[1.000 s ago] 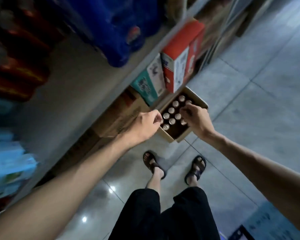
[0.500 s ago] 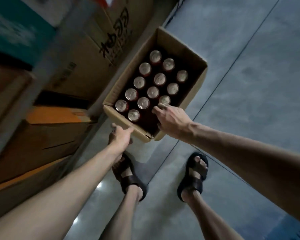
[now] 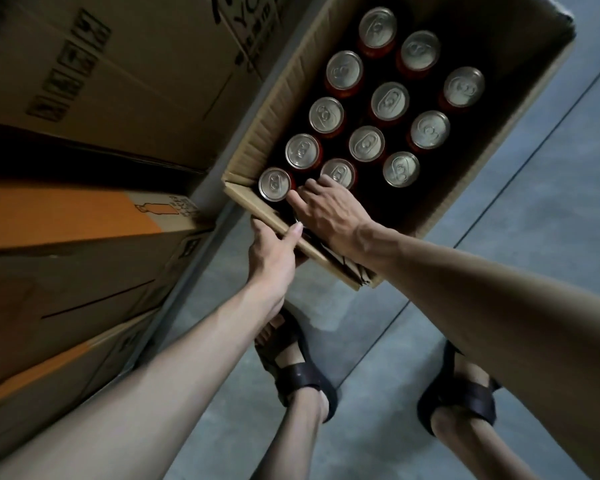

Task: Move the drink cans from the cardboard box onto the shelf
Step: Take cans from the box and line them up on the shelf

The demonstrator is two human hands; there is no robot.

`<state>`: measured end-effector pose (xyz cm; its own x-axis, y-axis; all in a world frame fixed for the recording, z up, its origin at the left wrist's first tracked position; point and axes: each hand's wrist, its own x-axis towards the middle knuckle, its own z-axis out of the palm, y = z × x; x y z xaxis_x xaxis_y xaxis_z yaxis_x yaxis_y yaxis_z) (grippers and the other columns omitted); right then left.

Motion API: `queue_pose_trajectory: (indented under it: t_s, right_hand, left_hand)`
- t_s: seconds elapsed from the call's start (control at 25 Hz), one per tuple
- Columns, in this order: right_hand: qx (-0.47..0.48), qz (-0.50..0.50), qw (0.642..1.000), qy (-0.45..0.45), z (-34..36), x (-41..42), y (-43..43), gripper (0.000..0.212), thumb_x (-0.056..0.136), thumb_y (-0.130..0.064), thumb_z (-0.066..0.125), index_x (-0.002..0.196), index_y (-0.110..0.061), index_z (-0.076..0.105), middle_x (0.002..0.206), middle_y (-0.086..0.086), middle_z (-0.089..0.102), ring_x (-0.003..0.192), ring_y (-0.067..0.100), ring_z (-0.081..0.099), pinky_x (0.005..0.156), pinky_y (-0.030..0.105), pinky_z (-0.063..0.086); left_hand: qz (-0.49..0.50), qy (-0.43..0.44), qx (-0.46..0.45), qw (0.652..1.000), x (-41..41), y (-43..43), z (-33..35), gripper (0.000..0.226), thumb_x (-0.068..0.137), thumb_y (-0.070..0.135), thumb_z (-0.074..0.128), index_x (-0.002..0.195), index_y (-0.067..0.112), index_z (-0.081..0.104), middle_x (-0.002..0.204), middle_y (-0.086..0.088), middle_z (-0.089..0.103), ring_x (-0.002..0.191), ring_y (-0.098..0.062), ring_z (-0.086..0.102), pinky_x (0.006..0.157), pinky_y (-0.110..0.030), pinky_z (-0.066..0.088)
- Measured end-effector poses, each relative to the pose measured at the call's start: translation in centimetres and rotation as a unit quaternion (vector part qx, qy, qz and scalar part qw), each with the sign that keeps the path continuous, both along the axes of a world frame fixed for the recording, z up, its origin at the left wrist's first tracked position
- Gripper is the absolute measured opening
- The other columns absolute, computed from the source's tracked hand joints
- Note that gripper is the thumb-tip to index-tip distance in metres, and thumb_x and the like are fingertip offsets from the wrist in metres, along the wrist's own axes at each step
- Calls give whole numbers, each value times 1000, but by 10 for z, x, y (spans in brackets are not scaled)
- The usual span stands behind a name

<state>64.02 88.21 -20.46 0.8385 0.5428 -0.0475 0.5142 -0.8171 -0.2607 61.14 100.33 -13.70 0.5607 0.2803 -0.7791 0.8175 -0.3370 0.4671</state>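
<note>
An open cardboard box [image 3: 257, 109] stands on the floor with several silver-topped red drink cans [image 3: 389, 101] upright inside. My left hand [image 3: 274, 261] grips the box's near wall, thumb hooked over the rim. My right hand [image 3: 329, 216] reaches into the near corner with fingers spread. Its fingertips touch one can [image 3: 340, 170] and lie beside the corner can [image 3: 274, 184]. It is not closed around either can. The near right part of the box holds no cans.
Large brown cartons [image 3: 118, 81] and an orange-and-brown carton [image 3: 66, 216] fill the low shelf on the left, right against the box. My sandalled feet [image 3: 302, 372] [image 3: 461, 400] stand on the grey tiled floor [image 3: 534, 237] just below the box.
The view has dropped much closer to the box. My left hand has risen and taken hold of the near wall. My right hand has slid left to the near-corner cans.
</note>
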Motion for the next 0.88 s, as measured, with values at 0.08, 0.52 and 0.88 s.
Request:
queue_pose_trajectory:
  t_s: [0.08,0.52,0.88]
  right_hand:
    - [19,0,1000,-10,5,-1,-2,8,89,-16,59,91,-9,56,72,7,60,74,29,57,70,37,41]
    - [344,-365,797,336,254,-34,-108,64,62,-29,84,118,-25,52,99,-12,57,95,7,57,74,17,47]
    - [478,-369,695,391,595,-3,-163,30,80,-24,76,105,-8,69,65,-16,68,56,-7,58,52,5,40]
  left_hand:
    - [8,-1,-4,1000,2,0,2,55,90,25,65,138,17,40,122,-4,60,109,-26,61,96,-48,51]
    - [-284,-27,-32,958,15,-18,175,82,66,5,78,139,21,44,127,-2,56,121,-21,55,97,-27,41]
    - [-401,-70,-136,903,66,-70,530,63,58,39,90,113,27,64,91,14,71,84,2,67,71,-10,45]
